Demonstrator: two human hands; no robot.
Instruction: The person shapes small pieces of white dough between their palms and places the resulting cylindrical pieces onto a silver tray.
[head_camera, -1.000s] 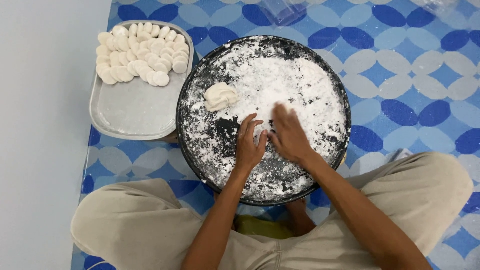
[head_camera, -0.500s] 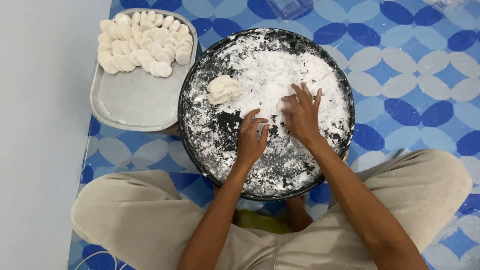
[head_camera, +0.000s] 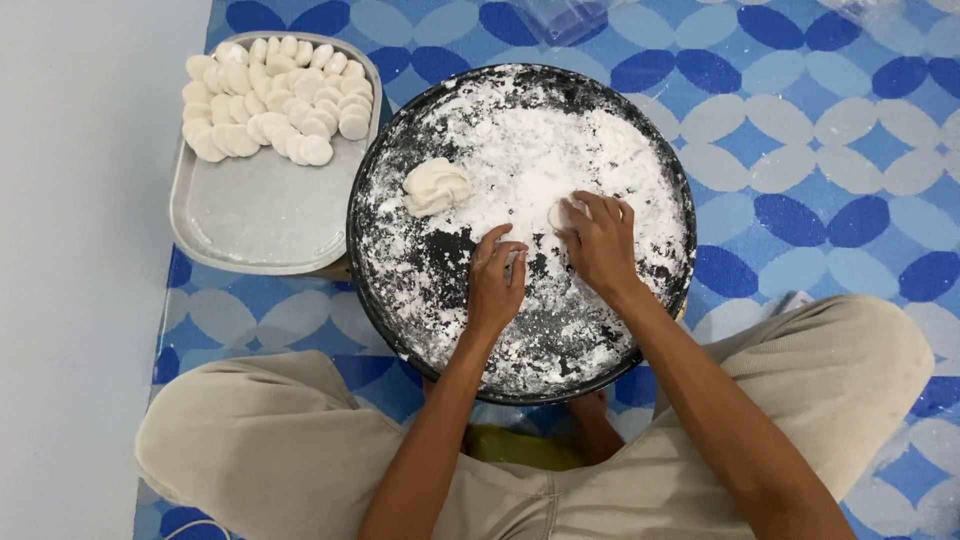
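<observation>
The right hand (head_camera: 600, 245) curls its fingers over a small, soft dough piece (head_camera: 560, 213) on the floury round black tray (head_camera: 400, 200). The left hand (head_camera: 497, 285), loosely curled and holding nothing clear, rests on powder just beside it. A lumpy dough mound (head_camera: 435, 187) lies beyond; pale discs (head_camera: 275, 98) crowd a metal pan (head_camera: 270, 215).

Bright, even, diffuse light fills the view; no single source stands out. Shadows are soft and short: a faint one under the left hand (head_camera: 495, 285) at its six o'clock side, another beneath the round black tray (head_camera: 400, 330) toward seven o'clock. The white flour (head_camera: 540, 160) nearly blows out, losing texture. Focus is sharp centrally; slight softness and mild bending at the twelve o'clock edge.
</observation>
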